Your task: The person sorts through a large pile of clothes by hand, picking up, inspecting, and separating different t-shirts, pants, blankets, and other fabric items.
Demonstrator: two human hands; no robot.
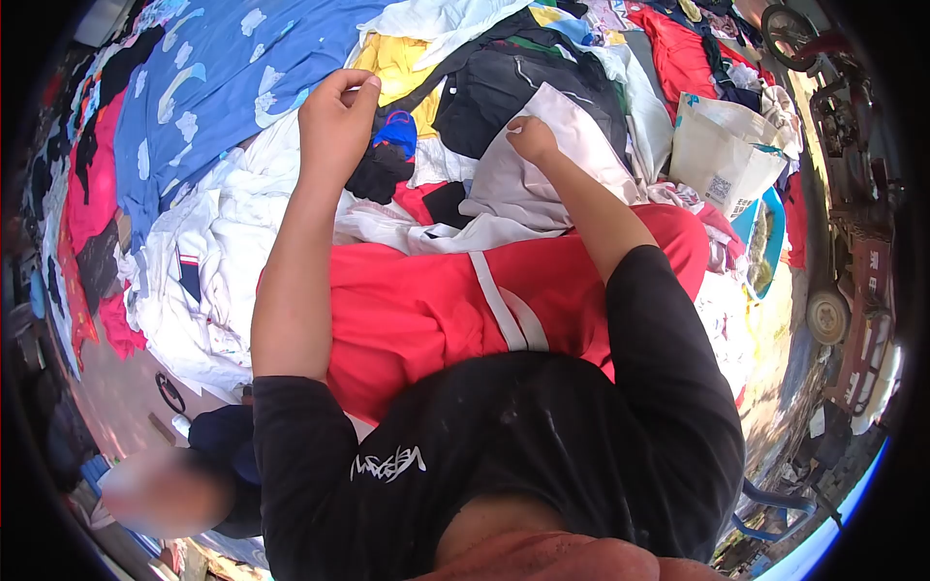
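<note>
My right hand (531, 139) is closed on the raised edge of a pale pinkish-white cloth (528, 189), which spreads down toward my lap. My left hand (339, 108) is raised with its fingers curled in, beside a yellow cloth (392, 68); what its fingertips hold, if anything, is hidden. Between the hands lie a dark crumpled cloth (378, 174) and a small bright blue piece (397, 134). Just beyond my right hand is a black garment with a drawstring (494, 97). Red fabric with a white stripe (417, 300) covers my lap.
Blue cloud-patterned fabric (232, 68) and white garments (208, 261) are heaped at left. A white bag (722, 150) stands at right, near a turquoise-rimmed item (770, 242). Another person (228, 465) is at lower left. Vehicles, one with a wheel (828, 318), stand at far right.
</note>
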